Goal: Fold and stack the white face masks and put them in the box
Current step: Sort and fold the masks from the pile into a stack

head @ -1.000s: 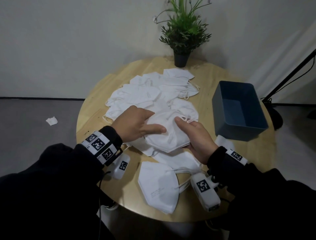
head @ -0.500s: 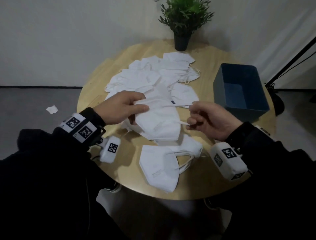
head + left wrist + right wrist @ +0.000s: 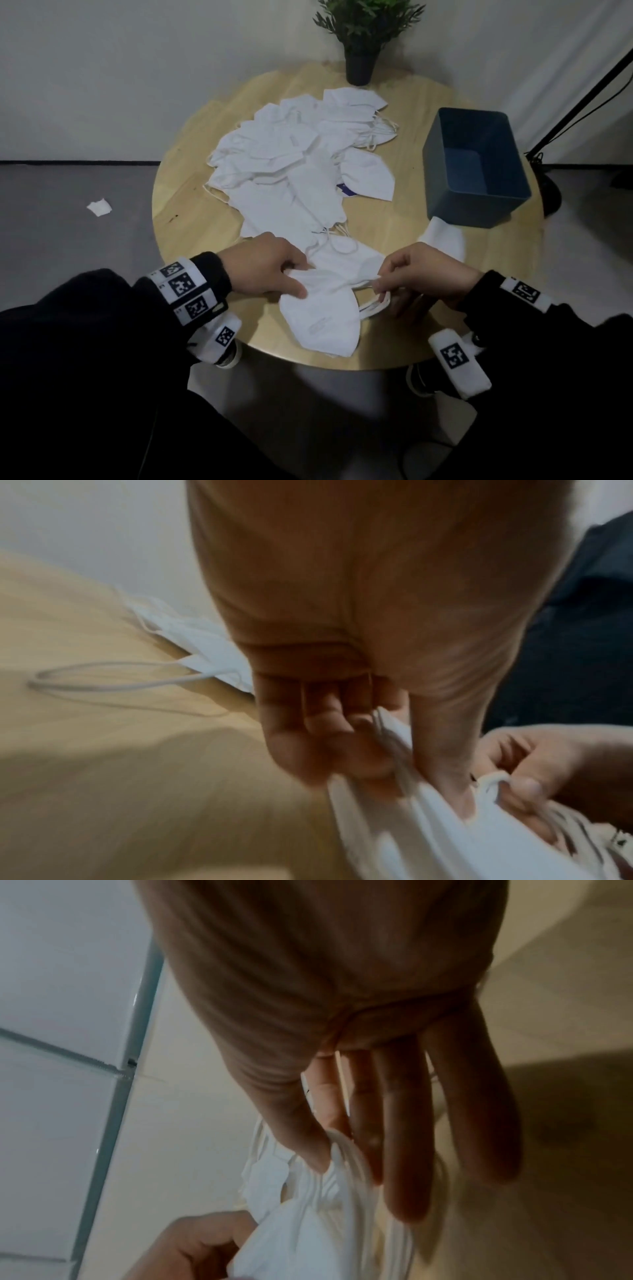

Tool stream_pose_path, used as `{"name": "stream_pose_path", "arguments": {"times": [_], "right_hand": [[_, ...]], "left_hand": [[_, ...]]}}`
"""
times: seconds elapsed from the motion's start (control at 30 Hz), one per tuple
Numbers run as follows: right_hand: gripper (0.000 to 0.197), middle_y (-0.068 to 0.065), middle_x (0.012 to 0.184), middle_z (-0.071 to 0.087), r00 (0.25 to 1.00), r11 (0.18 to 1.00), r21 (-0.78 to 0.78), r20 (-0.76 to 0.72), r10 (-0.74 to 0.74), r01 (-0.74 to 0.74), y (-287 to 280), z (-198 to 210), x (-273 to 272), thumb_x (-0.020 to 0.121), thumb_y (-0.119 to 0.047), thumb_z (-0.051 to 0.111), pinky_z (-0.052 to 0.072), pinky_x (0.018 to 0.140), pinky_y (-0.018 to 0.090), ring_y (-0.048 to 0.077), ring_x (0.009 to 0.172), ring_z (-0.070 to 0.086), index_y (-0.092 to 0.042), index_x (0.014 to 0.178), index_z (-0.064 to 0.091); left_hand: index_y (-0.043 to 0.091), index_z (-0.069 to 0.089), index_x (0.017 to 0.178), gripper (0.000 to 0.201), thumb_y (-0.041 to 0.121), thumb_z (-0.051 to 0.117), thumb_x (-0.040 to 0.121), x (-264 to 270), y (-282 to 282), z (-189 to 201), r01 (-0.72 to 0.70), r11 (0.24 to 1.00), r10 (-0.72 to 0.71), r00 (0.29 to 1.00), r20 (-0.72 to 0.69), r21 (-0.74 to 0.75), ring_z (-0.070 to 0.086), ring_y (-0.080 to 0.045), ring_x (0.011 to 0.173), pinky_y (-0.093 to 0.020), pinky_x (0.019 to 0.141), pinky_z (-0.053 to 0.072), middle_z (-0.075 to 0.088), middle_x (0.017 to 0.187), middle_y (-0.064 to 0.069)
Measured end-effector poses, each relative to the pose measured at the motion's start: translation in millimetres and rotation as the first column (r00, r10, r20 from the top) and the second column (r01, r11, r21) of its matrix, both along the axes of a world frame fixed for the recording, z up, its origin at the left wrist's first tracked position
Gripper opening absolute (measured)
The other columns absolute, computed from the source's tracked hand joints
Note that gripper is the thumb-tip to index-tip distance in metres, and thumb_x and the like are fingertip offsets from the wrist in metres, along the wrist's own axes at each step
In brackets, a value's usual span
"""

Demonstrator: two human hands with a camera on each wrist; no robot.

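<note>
A dark blue box (image 3: 476, 164) is seen standing open on the right side of the round wooden bench (image 3: 394, 222); its visible floor is bare, with no mask inside it. A white mask (image 3: 445, 236) is partly tucked against the box's near wall.

A folded white face mask (image 3: 325, 315) is held at the near edge of the bench, between the two hands. It is shown as a flat, pointed, half-moon shape with a faint grey print on its lower panel and thin white ear loops (image 3: 373, 301) trailing from its right side. Its left corner is pinched by the left hand (image 3: 263, 265), thumb against curled fingers (image 3: 329, 737). The ear loops are pinched by the right hand (image 3: 435, 277) between thumb and forefinger, while the other fingers (image 3: 407, 1137) are extended almost straight. Another mask (image 3: 346, 257) lies just beyond the held one, partly covered by it.

A loose heap of white masks (image 3: 294, 161) is spread across the middle and far part of the bench, overlapped at many angles, with loops sticking out at the edges. A potted plant (image 3: 363, 37) stands at the far rim. A scrap of white paper (image 3: 99, 207) lies on the grey floor to the left.
</note>
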State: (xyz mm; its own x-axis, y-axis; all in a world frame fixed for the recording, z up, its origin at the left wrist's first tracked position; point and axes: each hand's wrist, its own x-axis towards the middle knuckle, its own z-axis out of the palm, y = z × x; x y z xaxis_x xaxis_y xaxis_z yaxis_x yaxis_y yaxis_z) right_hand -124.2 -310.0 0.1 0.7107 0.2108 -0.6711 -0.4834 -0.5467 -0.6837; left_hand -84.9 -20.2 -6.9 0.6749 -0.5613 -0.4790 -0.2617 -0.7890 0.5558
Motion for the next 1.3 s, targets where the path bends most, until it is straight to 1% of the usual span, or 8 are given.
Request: {"name": "stream_pose_path", "arguments": {"times": [0.13, 0.3, 0.47, 0.83, 0.97, 1.1, 1.2, 1.3], "right_hand": [[0.027, 0.008, 0.069, 0.073, 0.994, 0.986, -0.166, 0.105, 0.028, -0.010, 5, -1, -2, 0.079, -0.021, 0.089, 0.055, 0.048, 0.031, 0.027, 0.060, 0.076, -0.005, 0.090, 0.071], [0.037, 0.009, 0.077, 0.075, 0.984, 0.967, -0.252, 0.157, 0.087, -0.045, 13, -2, 1, 0.074, -0.022, 0.092, 0.056, 0.047, 0.030, 0.021, 0.055, 0.072, -0.017, 0.099, 0.064], [0.040, 0.006, 0.076, 0.075, 0.972, 0.953, -0.281, 0.167, 0.165, -0.113, 22, -6, 2, 0.075, -0.034, 0.091, 0.062, 0.058, 0.038, 0.025, 0.060, 0.073, -0.022, 0.102, 0.064], [0.066, 0.011, 0.072, 0.070, 0.991, 0.981, -0.143, 0.059, -0.120, 0.128, 5, 9, 7, 0.094, -0.071, 0.053, 0.053, 0.054, 0.035, 0.026, 0.060, 0.065, -0.007, 0.098, 0.067], [0.066, 0.016, 0.076, 0.074, 0.993, 0.985, -0.171, -0.115, 0.002, -0.022, 9, 9, 4, 0.100, -0.065, 0.045, 0.056, 0.063, 0.040, 0.030, 0.065, 0.070, -0.006, 0.091, 0.072], [0.039, 0.019, 0.087, 0.078, 0.975, 0.978, -0.168, -0.203, 0.092, -0.127, 10, 7, 3, 0.099, -0.028, 0.045, 0.055, 0.064, 0.037, 0.034, 0.071, 0.074, 0.000, 0.102, 0.072], [0.033, 0.018, 0.091, 0.079, 0.959, 0.967, -0.158, -0.235, 0.160, -0.200, 9, 8, 4, 0.095, -0.020, 0.050, 0.054, 0.060, 0.031, 0.032, 0.074, 0.075, 0.000, 0.110, 0.071], [0.028, 0.015, 0.094, 0.079, 0.950, 0.958, -0.112, -0.198, 0.240, -0.265, 9, 6, 4, 0.096, -0.026, 0.065, 0.058, 0.060, 0.037, 0.034, 0.084, 0.077, -0.005, 0.113, 0.070]], "left_hand": [[0.035, 0.061, 0.112, 0.044, 0.059, 0.077, 0.078, 0, -5, -3, 0.076, 0.994, -0.097, 0.948, 0.302, 0.081, 0.060, -0.010, 0.092, -0.032, 0.077, 0.048, 0.058, 0.102, 0.015], [0.039, 0.038, 0.149, 0.097, 0.072, 0.077, 0.066, -8, -15, -13, 0.208, 0.954, -0.255, 0.942, 0.218, 0.218, 0.048, -0.010, 0.123, -0.038, 0.098, 0.048, 0.048, 0.135, 0.015], [0.033, 0.042, 0.140, 0.098, 0.067, 0.087, 0.060, -11, -23, -10, 0.168, 0.916, -0.242, 0.955, 0.168, 0.363, 0.057, -0.018, 0.110, -0.041, 0.092, 0.050, 0.060, 0.125, 0.008], [0.032, 0.037, 0.134, 0.094, 0.047, 0.093, 0.060, -24, -15, -5, 0.053, 0.947, -0.084, 0.993, 0.085, 0.316, 0.060, -0.022, 0.096, -0.039, 0.082, 0.053, 0.057, 0.100, 0.008], [0.027, 0.054, 0.131, 0.084, 0.052, 0.090, 0.059, -27, -15, -1, 0.082, 0.922, -0.146, 0.979, 0.143, 0.379, 0.057, -0.021, 0.104, -0.043, 0.089, 0.053, 0.052, 0.115, 0.006], [0.027, 0.047, 0.135, 0.085, 0.038, 0.091, 0.064, -28, -13, -2, 0.075, 0.952, -0.113, 0.987, 0.113, 0.296, 0.055, -0.019, 0.094, -0.036, 0.078, 0.050, 0.042, 0.122, 0.006], [0.029, 0.038, 0.138, 0.090, 0.035, 0.092, 0.067, -27, -14, -2, 0.028, 0.956, -0.057, 0.994, 0.093, 0.291, 0.057, -0.020, 0.093, -0.036, 0.078, 0.050, 0.053, 0.100, 0.007], [0.025, 0.056, 0.121, 0.068, 0.041, 0.092, 0.066, -20, -12, 0, -0.033, 0.971, 0.011, 0.995, 0.095, 0.239, 0.061, -0.019, 0.092, -0.036, 0.079, 0.052, 0.059, 0.094, 0.009]]}}
